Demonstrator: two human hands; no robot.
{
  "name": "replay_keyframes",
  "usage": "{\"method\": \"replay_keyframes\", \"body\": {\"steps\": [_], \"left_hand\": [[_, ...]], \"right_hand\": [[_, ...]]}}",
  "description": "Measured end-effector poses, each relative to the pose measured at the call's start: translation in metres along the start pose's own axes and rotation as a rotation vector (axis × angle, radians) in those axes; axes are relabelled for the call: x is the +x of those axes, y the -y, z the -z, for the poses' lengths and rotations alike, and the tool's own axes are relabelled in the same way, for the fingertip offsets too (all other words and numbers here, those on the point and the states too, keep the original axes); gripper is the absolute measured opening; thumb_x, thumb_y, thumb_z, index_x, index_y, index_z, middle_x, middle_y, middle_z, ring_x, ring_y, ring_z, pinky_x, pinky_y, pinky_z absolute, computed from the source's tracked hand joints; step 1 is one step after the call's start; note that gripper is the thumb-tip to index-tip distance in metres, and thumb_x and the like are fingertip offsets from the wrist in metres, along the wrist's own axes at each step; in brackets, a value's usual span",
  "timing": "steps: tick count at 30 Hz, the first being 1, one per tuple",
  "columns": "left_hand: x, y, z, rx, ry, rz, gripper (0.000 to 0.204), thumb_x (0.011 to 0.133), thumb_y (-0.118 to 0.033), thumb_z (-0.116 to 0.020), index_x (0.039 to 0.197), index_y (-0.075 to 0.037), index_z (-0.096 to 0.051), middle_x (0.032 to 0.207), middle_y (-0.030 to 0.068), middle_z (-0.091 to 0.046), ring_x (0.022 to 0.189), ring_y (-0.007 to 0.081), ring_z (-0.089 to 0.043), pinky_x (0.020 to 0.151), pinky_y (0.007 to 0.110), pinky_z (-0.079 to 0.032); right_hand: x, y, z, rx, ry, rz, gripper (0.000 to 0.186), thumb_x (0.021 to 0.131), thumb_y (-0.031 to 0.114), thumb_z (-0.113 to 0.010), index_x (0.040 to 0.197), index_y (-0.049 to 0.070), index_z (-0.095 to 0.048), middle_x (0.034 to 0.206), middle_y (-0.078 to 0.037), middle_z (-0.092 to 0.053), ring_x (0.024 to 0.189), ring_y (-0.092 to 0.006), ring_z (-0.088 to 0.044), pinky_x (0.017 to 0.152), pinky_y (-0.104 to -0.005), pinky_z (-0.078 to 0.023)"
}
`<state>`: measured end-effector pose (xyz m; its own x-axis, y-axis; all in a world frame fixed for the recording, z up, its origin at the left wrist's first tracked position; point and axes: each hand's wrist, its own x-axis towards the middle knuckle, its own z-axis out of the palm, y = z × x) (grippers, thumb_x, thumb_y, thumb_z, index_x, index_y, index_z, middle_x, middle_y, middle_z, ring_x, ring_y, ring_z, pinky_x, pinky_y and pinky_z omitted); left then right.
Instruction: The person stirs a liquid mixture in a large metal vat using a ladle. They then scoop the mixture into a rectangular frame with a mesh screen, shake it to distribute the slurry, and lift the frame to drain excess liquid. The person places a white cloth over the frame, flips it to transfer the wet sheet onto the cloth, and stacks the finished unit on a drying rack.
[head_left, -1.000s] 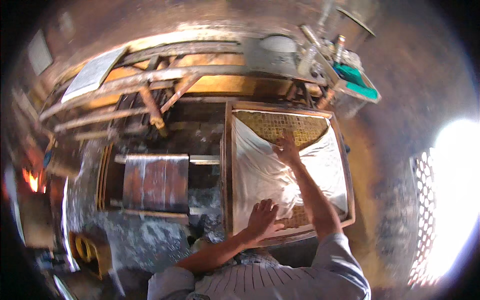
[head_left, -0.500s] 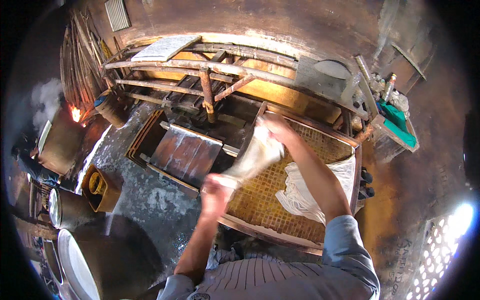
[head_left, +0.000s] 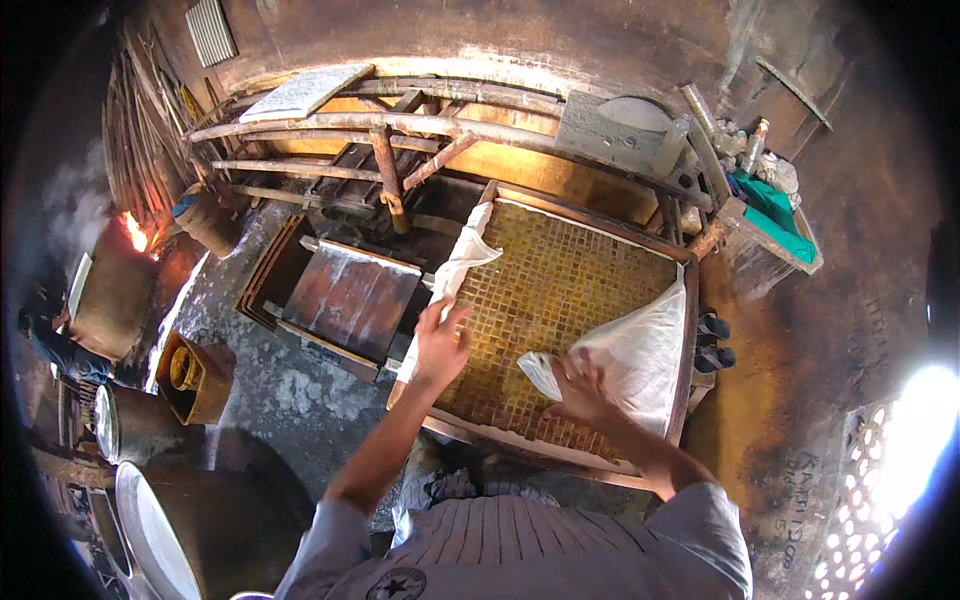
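Observation:
A shallow wooden frame with a woven, grid-patterned yellow-brown base lies before me. White cloth drapes over its left rim, with a loose flap turned inward. More white cloth is gathered along the right side, its corner pointing toward the middle. My left hand hovers by the left rim beside the draped cloth, fingers apart and slightly bent. Close to the gathered cloth's inner corner, my right hand has its fingers spread; whether it touches the cloth I cannot tell.
Left of the frame is a box with a brown board on top. A log rail structure runs behind. Large metal pots, a yellow square container and a fire are at left. A tray with green cloth stands far right.
My hands have let go of the cloth stretched between them; it now lies along the left rim. The right hand has come back toward the gathered cloth, which is spread flatter.

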<state>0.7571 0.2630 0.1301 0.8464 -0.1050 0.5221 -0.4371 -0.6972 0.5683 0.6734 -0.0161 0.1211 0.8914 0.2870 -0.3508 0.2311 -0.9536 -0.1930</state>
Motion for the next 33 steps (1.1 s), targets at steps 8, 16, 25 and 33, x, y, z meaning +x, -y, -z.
{"method": "replay_keyframes", "body": {"steps": [8,16,25,33], "left_hand": [[0.12,0.14,-0.016,0.382,0.1,0.279,0.017,0.079,-0.009,-0.058,0.093,-0.008,-0.066,0.091,0.0167,-0.066,0.079,0.0375,-0.066,0.071,0.046,-0.054],[-0.011,0.167,0.032,0.112,-0.438,0.693,0.023,0.077,-0.01,-0.067,0.098,-0.002,-0.061,0.097,0.0142,-0.061,0.086,0.0285,-0.061,0.076,0.038,-0.051],[-0.015,-0.001,-0.015,0.274,0.162,0.004,0.048,0.074,-0.013,-0.067,0.114,-0.001,-0.044,0.109,0.0206,-0.048,0.1,0.04,-0.048,0.087,0.049,-0.042],[0.01,0.07,-0.007,-0.364,0.778,0.78,0.075,0.068,-0.027,-0.076,0.129,0.003,-0.043,0.121,0.0199,-0.057,0.11,0.0256,-0.057,0.089,0.038,-0.047]], "right_hand": [[-0.023,-0.01,0.014,0.051,-0.329,-0.038,0.078,0.068,0.022,-0.078,0.137,0.021,-0.043,0.132,-0.008,-0.046,0.121,-0.0357,-0.04,0.094,-0.0575,-0.038],[-0.002,-0.062,-0.013,-0.079,-0.468,0.406,0.056,0.069,0.007,-0.069,0.123,0.014,-0.056,0.119,-0.011,-0.054,0.11,-0.0336,-0.052,0.093,-0.0502,-0.044],[-0.09,-0.134,0.126,0.723,-1.349,-0.269,0.031,0.072,-0.006,-0.063,0.099,0.007,-0.064,0.098,-0.007,-0.064,0.086,-0.0168,-0.061,0.075,-0.0305,-0.049],[-0.328,-0.24,-0.201,1.268,-1.36,-1.528,0.021,0.086,0.014,-0.056,0.105,0.004,-0.058,0.087,-0.003,-0.058,0.064,-0.0134,-0.056,0.051,-0.0254,-0.044]]}}
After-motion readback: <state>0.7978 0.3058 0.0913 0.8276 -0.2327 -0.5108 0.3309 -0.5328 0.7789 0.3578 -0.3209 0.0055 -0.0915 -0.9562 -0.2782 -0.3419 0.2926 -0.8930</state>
